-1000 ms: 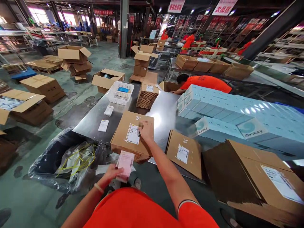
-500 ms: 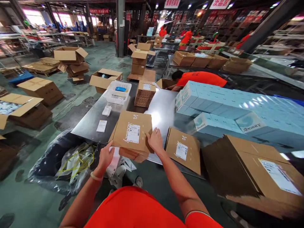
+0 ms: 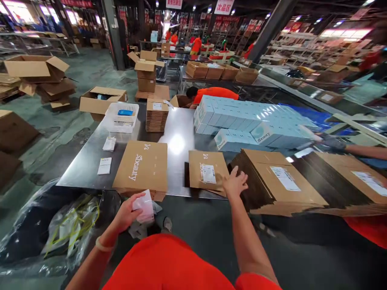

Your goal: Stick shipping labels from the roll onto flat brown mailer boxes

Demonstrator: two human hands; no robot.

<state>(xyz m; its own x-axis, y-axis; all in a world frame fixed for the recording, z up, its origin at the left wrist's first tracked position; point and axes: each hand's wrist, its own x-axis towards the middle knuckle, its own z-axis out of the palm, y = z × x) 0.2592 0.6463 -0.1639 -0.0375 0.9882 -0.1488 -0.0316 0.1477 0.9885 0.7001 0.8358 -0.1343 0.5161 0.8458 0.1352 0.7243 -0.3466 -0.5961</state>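
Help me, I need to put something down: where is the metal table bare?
Bare metal table shows between the left cardboard stack and middle labelled cardboard, running back beside the blue boxes. A smaller patch lies left of the white cards. The right is crowded: blue boxes behind, larger cardboard stacks in front.

Your shirt point(image 3: 166, 266) is bright orange-red, your wristband point(image 3: 104, 245) cream, and your papers point(image 3: 144, 208) pale pink and white. The carton stack point(image 3: 148, 165) by your papers is brown with white lettering; the next stack point(image 3: 220, 162) to its right is brown too, its white label point(image 3: 208, 174) printed in black. Your worktop point(image 3: 81, 167) is silver-grey with a white glare. You have pale blue boxes point(image 3: 236, 110) with teal swirls and dark lettering, a white perforated basket point(image 3: 121, 127), a bright blue packet point(image 3: 125, 112), and yellow straps point(image 3: 72, 237).
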